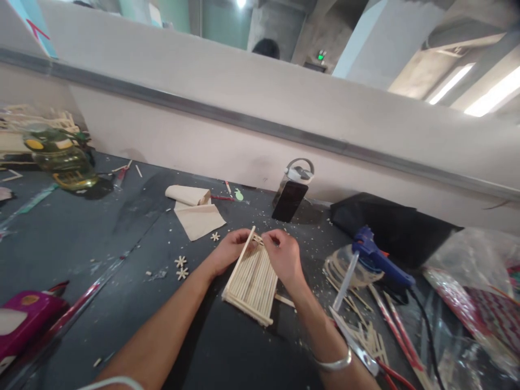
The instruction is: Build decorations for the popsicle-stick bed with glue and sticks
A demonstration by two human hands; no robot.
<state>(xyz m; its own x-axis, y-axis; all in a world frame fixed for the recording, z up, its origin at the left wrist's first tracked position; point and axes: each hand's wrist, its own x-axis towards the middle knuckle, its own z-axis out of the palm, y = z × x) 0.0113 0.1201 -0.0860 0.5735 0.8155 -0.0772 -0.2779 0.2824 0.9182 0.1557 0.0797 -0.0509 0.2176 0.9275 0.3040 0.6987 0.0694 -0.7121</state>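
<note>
A small panel [254, 276] of thin wooden sticks laid side by side, with thicker sticks along its left and near edges, is tilted over the dark table. My left hand [229, 249] is closed on the panel's far left corner, fingers partly behind the edge stick. At the far right corner, my right hand [284, 257] is closed in a pinch; what sits between its fingertips is hidden. Short stick pieces show between the two hands. To the left lie little star-shaped stick pieces [181, 273]. A loose stick [285, 299] pokes out under my right wrist.
A blue glue gun [382, 260] rests on a round clear container [345, 265] at right. Closer stand scissors [357, 344] and scattered sticks [371, 341]. A phone [290, 201] leans on a bottle [299, 172]. Beige cloth [199, 219], a green jug [60, 157] and a purple device [30, 325] lie leftward.
</note>
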